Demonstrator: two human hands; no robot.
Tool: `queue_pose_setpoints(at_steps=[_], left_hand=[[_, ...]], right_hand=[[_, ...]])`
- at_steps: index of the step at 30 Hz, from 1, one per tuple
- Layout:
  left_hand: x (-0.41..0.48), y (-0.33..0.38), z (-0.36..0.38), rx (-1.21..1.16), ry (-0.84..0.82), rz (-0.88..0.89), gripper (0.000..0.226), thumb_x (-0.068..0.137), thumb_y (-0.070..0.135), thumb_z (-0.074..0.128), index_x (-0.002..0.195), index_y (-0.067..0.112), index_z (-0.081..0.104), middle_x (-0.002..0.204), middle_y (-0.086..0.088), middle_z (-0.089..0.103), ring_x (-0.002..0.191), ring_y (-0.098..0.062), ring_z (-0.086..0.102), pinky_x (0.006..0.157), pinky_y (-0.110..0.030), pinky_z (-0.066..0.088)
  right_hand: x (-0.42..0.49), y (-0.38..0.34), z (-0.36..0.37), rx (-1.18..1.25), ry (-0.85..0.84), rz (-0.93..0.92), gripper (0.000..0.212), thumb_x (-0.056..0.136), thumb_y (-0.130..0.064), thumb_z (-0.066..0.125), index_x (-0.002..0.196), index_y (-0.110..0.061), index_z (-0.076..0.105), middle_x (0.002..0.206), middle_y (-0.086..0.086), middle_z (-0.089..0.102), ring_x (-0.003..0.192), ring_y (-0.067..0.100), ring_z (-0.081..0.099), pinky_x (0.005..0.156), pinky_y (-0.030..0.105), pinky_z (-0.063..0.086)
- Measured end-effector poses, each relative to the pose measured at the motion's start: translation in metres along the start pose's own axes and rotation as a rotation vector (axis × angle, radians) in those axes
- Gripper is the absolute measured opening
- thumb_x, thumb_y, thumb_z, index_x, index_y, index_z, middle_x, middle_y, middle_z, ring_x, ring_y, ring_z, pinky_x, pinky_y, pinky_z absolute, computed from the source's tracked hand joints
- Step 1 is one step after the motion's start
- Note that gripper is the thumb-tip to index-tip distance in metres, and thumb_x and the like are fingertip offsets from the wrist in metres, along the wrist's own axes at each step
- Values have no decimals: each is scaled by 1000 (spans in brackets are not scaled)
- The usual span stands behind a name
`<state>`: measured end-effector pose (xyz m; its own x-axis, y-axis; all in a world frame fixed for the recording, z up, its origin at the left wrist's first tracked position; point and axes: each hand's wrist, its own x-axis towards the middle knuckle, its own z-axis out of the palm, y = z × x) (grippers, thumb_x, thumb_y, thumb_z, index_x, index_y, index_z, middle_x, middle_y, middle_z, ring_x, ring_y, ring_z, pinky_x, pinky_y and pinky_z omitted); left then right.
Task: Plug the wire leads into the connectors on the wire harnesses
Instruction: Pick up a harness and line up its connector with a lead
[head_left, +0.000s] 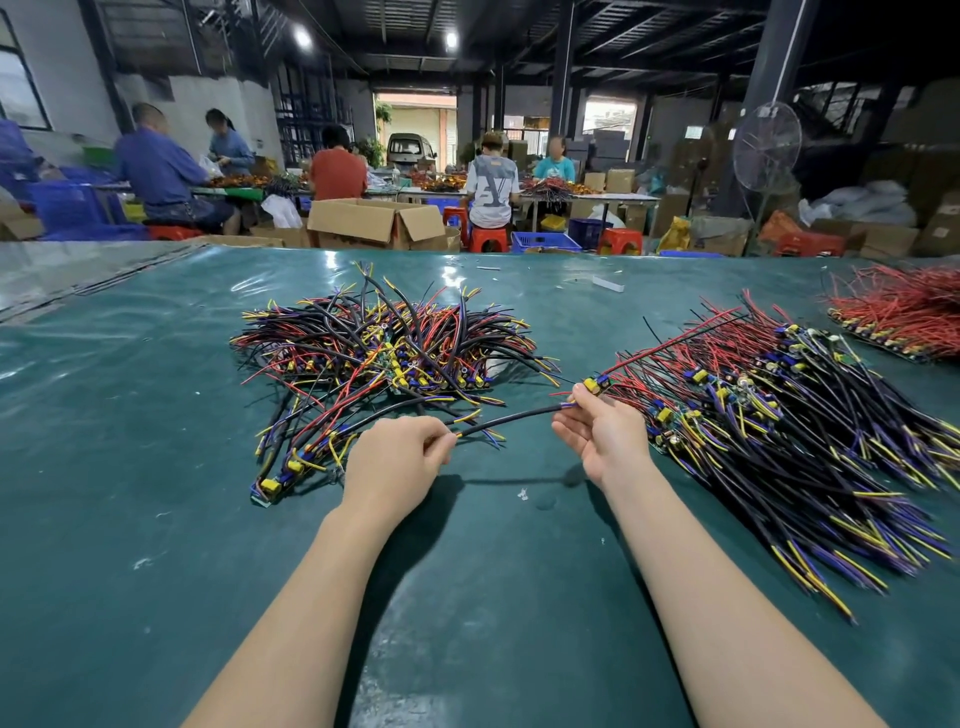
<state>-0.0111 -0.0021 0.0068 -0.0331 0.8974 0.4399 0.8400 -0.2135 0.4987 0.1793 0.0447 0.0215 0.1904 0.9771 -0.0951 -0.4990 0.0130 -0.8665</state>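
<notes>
Right hand (605, 436) and left hand (395, 460) pinch one cable's (519, 414) ends.

- Your left hand (397, 457) pinches the black cable (511, 418), and your fingers cover that end of it.
- At your right hand (605, 434), the yellow connector (592, 385) is too small to show if the cable's little wires are plugged in (they meet right at your fingertips).
- The red wire pile (904, 317) is cut off by the right edge.
- The middle pile (384, 343) is so tangled that its lower wires are hidden.
- Your arms (291, 623) run off the bottom edge.
</notes>
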Motion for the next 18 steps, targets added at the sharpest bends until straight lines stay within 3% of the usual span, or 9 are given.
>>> queue_pose_setpoints(at_steps=[6,10,13,18], left_hand=[[3,0,-2,52,143,-271,24,87,28,58,71,16,71,75,-7,70,82,-28,62,63,-26,38],[4,-7,-7,-92,138,-244,30,84,32,64,58,18,65,62,-2,69,65,-17,61,60,-23,40],[4,-4,-11,-447,-79,-166,32,82,23,68,51,20,63,46,5,61,44,-5,53,51,-17,43],[4,6,-18,-824,-546,-169,29,69,20,71,42,18,61,38,5,48,34,-4,40,42,-14,36]], right_hand=[[-18,4,26,-26,-228,-182,24,91,-3,51,68,-5,52,42,2,59,35,11,58,38,18,48],[-16,-1,19,42,-134,-139,22,92,-3,51,71,-7,53,42,1,59,35,9,57,39,18,49],[-7,-3,4,68,8,-121,23,93,-4,51,71,-9,51,39,0,58,34,6,55,40,17,50],[-3,0,1,28,59,-126,25,92,-4,52,68,-9,52,37,-2,56,32,5,53,38,17,48]])
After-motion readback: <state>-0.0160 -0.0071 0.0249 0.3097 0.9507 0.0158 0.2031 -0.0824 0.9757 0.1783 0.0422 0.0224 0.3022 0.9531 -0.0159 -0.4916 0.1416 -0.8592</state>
